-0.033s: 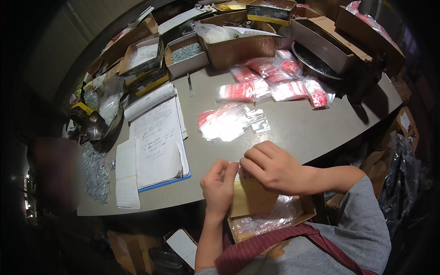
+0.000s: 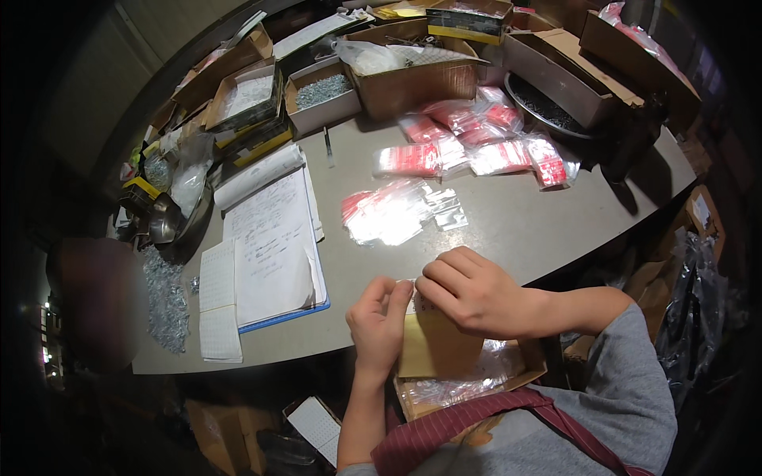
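Observation:
My left hand (image 2: 379, 324) pinches the upper left edge of a sheet of labels (image 2: 432, 345), whose broad visible part is plain yellow-tan backing with a white printed strip along the top. Curled over the strip's right part, my right hand (image 2: 480, 293) has its fingertips close to my left thumb. What the right fingertips grip is hidden behind the knuckles. Below the sheet, at my lap, is an open cardboard box (image 2: 533, 361) with clear plastic bags (image 2: 456, 387) in it.
Red-and-clear zip bags (image 2: 389, 213) lie on the table (image 2: 349, 178), with more packets (image 2: 500, 155) behind. A notebook on a blue clipboard (image 2: 274, 246), a pen (image 2: 329, 147) and small metal parts (image 2: 165, 297) are to the left. Boxes (image 2: 325, 91) line the back.

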{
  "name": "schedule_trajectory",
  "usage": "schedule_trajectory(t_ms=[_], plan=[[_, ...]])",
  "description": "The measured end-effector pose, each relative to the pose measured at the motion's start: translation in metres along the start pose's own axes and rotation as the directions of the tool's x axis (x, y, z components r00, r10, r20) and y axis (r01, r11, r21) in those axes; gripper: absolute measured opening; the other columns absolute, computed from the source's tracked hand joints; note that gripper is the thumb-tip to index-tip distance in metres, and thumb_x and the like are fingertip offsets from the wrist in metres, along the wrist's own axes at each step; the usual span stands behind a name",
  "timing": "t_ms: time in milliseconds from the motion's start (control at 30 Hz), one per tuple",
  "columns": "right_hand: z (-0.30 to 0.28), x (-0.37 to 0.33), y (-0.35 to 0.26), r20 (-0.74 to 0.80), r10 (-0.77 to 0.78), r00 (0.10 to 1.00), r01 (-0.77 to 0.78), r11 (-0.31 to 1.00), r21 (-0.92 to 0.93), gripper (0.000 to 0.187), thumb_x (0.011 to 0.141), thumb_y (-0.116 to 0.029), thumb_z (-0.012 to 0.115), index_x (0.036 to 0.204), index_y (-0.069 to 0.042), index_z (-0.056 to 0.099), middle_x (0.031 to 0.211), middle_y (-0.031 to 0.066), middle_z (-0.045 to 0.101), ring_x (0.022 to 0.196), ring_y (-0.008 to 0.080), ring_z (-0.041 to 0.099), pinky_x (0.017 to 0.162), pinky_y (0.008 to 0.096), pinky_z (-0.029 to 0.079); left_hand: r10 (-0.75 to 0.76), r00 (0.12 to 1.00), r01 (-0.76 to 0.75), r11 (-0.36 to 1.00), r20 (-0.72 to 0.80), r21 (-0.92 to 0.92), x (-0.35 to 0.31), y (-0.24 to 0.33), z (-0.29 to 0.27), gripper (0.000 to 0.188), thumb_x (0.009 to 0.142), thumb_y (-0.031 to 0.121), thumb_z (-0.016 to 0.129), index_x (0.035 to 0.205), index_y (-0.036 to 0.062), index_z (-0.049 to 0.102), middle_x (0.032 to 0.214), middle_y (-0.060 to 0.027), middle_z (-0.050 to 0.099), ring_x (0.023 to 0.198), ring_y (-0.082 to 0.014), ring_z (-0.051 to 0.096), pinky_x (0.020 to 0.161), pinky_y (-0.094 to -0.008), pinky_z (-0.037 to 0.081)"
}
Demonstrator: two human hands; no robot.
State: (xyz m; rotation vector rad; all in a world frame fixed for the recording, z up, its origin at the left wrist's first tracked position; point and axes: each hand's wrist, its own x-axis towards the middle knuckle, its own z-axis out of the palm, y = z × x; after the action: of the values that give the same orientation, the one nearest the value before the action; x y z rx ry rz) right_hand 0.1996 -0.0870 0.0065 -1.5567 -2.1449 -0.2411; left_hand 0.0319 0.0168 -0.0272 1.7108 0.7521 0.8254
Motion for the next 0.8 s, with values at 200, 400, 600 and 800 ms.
schedule_trajectory(t_ms=[200,400,600,800], plan=[[-0.028,0.019,0.064,0.110,0.280,0.954,-0.298,0.826,0.478,0.019,0.082,-0.017,0.067,0.096,-0.004,0.067,0.089,0.0139,0.065,0.084,0.0301,0.066,0.075,0.0413,0.052,-0.065,0.998,0.061,0.991,-0.029,-0.117,-0.002,-0.001,0.004,0.025,0.099,0.016,0.068,0.081,0.0015,0.060,0.067,0.0083,0.049,0.061,-0.0005,0.038,0.052,-0.0219,0.028],[-0.013,0.034,0.134,0.456,0.432,0.778,-0.582,0.769,0.265,0.020,0.081,-0.019,0.068,0.092,-0.002,0.069,0.085,0.0171,0.068,0.084,0.0325,0.068,0.076,0.0433,0.053,-0.008,1.000,0.008,0.998,-0.015,-0.058,0.000,0.001,0.000,0.025,0.099,0.015,0.068,0.079,0.0024,0.059,0.065,0.0074,0.052,0.060,0.0005,0.041,0.051,-0.0209,0.030],[-0.017,0.036,0.125,0.535,0.430,0.727,-0.429,0.893,-0.134,0.026,0.083,-0.025,0.072,0.091,0.000,0.070,0.088,0.0206,0.070,0.085,0.0388,0.068,0.077,0.0464,0.053,-0.078,0.996,0.081,0.992,0.033,-0.102,-0.001,-0.003,-0.005,0.023,0.097,0.021,0.070,0.088,-0.0008,0.067,0.069,-0.0079,0.070,0.066,-0.0076,0.061,0.061,-0.0275,0.048],[-0.031,0.055,0.129,0.494,0.340,0.800,-0.418,0.907,0.054,0.039,0.084,-0.036,0.078,0.094,0.001,0.070,0.083,0.0196,0.070,0.078,0.0343,0.068,0.072,0.0445,0.052,-0.040,0.998,0.044,0.996,0.047,-0.075,-0.001,-0.001,-0.007,0.024,0.097,0.021,0.070,0.087,-0.0006,0.066,0.069,-0.0059,0.069,0.066,-0.0069,0.059,0.061,-0.0260,0.047]])
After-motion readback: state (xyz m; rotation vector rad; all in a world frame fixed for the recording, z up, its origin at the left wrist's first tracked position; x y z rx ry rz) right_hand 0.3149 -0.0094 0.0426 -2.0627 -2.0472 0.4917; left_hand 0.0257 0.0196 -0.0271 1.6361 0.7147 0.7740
